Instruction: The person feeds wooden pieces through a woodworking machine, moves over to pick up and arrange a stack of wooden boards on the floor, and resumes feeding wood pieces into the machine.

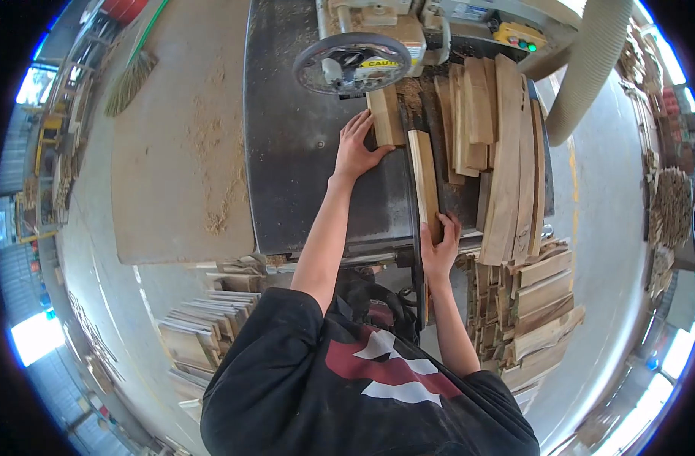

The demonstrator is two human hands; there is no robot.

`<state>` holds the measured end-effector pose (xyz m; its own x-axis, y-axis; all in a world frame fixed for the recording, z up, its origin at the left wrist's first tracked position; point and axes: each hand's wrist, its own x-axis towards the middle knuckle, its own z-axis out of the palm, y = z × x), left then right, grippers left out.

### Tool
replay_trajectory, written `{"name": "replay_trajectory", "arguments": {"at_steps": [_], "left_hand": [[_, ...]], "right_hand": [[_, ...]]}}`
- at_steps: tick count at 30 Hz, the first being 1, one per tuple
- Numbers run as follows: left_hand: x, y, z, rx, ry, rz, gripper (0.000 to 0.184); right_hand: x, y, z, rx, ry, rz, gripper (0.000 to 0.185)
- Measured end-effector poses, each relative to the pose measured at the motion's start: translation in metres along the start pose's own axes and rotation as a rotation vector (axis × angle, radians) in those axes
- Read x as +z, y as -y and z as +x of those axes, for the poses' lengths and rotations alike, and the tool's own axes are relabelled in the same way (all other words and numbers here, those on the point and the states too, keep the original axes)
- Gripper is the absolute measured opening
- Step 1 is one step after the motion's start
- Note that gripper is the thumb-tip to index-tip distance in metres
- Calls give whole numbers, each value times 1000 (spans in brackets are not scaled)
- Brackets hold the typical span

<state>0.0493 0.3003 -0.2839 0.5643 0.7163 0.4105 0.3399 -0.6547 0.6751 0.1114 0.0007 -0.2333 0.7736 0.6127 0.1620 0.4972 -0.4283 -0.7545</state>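
A short wooden board lies on the dark metal machine table, its far end under the machine head. My left hand grips that board, fingers along its left edge and thumb at its near end. To the right, a longer, narrow wooden strip lies along the black guide rail. My right hand holds the near end of this strip, thumb on the left and fingers curled on the right. Sawdust lies between the board and the stacked pieces.
A black handwheel overhangs the table. Several loose boards are piled on the right, near a control box and a dust hose. Wood stacks stand below. A broom rests at the left.
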Motion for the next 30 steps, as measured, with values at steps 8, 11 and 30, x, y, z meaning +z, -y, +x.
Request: {"name": "replay_trajectory", "arguments": {"at_steps": [8,11,30], "left_hand": [[8,-4,3,-9,-104,-38,70],[20,-12,7,-194,-289,-137,54],[-52,27,-1,-26,352,53,37]], "right_hand": [[1,11,1,26,57,-93,57],[0,6,-4,7,62,-110,61],[5,17,-5,7,59,-268,66]]}}
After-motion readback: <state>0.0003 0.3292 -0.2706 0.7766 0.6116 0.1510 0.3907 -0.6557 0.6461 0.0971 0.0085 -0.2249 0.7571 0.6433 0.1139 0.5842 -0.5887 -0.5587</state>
